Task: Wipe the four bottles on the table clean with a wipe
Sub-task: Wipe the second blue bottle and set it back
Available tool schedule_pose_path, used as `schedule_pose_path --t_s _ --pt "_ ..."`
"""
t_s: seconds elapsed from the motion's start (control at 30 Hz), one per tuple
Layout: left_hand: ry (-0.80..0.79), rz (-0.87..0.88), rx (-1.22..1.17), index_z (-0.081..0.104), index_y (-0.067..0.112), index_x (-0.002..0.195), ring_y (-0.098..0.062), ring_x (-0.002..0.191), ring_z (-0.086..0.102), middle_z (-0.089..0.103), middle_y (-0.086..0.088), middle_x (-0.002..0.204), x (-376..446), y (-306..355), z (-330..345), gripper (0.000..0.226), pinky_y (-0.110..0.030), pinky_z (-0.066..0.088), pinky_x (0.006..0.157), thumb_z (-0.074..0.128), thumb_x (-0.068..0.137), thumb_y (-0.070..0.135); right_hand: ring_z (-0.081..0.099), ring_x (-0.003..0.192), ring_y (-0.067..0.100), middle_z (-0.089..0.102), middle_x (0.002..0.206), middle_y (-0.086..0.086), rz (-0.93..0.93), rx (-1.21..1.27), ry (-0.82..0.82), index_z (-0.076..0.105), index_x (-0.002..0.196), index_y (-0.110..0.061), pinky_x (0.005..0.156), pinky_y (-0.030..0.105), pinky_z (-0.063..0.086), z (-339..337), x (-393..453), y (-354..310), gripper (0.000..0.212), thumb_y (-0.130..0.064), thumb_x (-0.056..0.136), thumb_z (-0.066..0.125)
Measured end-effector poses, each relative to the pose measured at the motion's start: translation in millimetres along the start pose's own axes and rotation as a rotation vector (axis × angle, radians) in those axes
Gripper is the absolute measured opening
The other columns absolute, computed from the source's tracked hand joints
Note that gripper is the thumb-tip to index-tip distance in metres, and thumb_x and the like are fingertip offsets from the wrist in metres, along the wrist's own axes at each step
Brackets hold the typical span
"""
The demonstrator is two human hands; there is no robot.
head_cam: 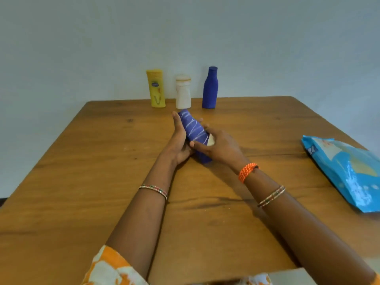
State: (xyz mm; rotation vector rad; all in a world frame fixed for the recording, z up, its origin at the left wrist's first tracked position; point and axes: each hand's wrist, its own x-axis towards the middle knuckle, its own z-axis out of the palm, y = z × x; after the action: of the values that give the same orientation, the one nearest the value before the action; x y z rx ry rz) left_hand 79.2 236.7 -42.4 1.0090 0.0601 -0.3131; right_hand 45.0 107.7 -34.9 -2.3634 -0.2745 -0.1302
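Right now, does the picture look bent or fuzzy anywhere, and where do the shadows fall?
Head view: wide-angle bend, so the table edges splay outward; soft blur throughout, labels on the yellow bottle unreadable; even, dim light with faint shadows under the arms and right hand; mild sheen on the blue pack.

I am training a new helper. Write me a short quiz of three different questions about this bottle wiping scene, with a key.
1. True or false: the yellow bottle lies flat on the wooden table.
2. How many bottles stand upright at the table's far edge?
3. Which hand presses the white wipe on the striped blue bottle? A) left B) right

Key
1. False; it stands upright beside the white bottle.
2. Three; the third is the plain blue bottle.
3. B; the right hand wipes while the left hand holds the bottle.
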Motion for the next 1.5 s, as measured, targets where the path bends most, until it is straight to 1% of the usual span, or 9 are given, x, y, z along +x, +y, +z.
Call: schedule_pose_path --t_s 0.17,0.3,0.4,0.57,0.83,1.03,1.23,1.4,1.5 --pt "0.213 0.057 0.029 0.059 0.008 0.109 -0.022 0.08 0.066 0.068 -0.008 0.086 -11 -8 2 0.074 -0.038 0.054 0.078 0.016 0.094 0.066 0.057 0.09 0.017 0.058 0.104 0.005 0.289 0.377 0.142 0.046 0.122 -0.01 0.078 0.032 0.047 3 -6 -7 0.055 -0.05 0.086 0.057" --pt "0.099 0.019 0.103 0.061 0.01 0.089 -0.023 0.059 0.059 0.061 -0.007 0.069 -17 -13 -1 0.061 -0.035 0.05 0.064 0.02 0.097 0.055 0.059 0.093 0.018 0.055 0.103 0.004 0.478 0.539 0.242 0.038 0.124 -0.014 0.084 0.036 0.053 -13 -12 16 0.034 -0.012 0.092 0.05" --pt "-0.009 -0.067 0.156 0.059 0.01 0.086 -0.021 0.057 0.056 0.059 -0.007 0.069 -24 -18 8 0.056 -0.032 0.048 0.059 0.026 0.096 0.055 0.062 0.095 0.017 0.057 0.11 0.004 0.371 0.495 0.343 0.04 0.121 -0.017 0.075 0.028 0.056 -20 -16 28 0.041 0.0 0.087 0.057" --pt "-0.044 -0.118 0.181 0.056 0.01 0.082 -0.021 0.056 0.056 0.06 -0.007 0.067 -27 -25 17 0.058 -0.03 0.049 0.056 0.024 0.096 0.056 0.058 0.068 0.003 0.065 0.077 -0.004 0.066 0.315 0.548 0.065 0.083 -0.014 0.055 0.015 0.045 -18 -9 15 0.004 -0.014 0.081 0.068" --pt "0.091 0.165 0.357 0.056 0.013 0.097 -0.019 0.074 0.064 0.065 -0.004 0.078 -18 -36 29 0.032 -0.037 0.052 0.073 0.035 0.099 0.037 0.056 0.095 0.015 0.064 0.1 0.007 -0.505 -0.186 0.447 0.065 0.097 -0.007 0.082 0.016 0.04 -3 -16 -5 0.025 0.008 0.078 0.059" --pt "0.008 0.045 0.452 0.05 0.01 0.088 -0.018 0.053 0.059 0.059 -0.008 0.067 -29 -32 34 0.048 -0.027 0.052 0.051 0.018 0.102 0.043 0.056 0.075 -0.006 0.06 0.083 -0.011 -0.097 0.296 0.547 0.061 0.088 -0.016 0.066 0.008 0.042 -15 -8 16 0.019 0.003 0.084 0.059" --pt "0.079 0.172 0.525 0.048 0.012 0.09 -0.019 0.058 0.058 0.056 -0.006 0.071 -24 -34 40 0.03 -0.031 0.049 0.056 0.026 0.102 0.029 0.057 0.088 0.008 0.063 0.093 0.002 -0.373 0.044 0.475 0.065 0.09 -0.01 0.077 0.015 0.045 -12 -16 7 0.024 0.009 0.08 0.055" --pt "0.078 0.069 0.533 0.046 0.008 0.103 -0.021 0.062 0.059 0.058 -0.011 0.078 -26 -31 39 0.039 -0.03 0.051 0.056 0.022 0.101 0.038 0.059 0.08 -0.003 0.066 0.092 0.001 -0.12 0.276 0.526 0.065 0.089 -0.012 0.068 0.008 0.045 -15 -15 11 0.017 0.003 0.085 0.059" --pt "0.189 0.172 0.617 0.047 0.009 0.097 -0.01 0.057 0.053 0.053 -0.003 0.072 -26 -31 47 0.032 -0.014 0.044 0.044 0.023 0.103 0.029 0.058 0.087 0.006 0.064 0.094 0.001 -0.255 0.033 0.515 0.067 0.091 -0.011 0.075 0.018 0.046 -12 -13 2 0.021 0.006 0.083 0.057"
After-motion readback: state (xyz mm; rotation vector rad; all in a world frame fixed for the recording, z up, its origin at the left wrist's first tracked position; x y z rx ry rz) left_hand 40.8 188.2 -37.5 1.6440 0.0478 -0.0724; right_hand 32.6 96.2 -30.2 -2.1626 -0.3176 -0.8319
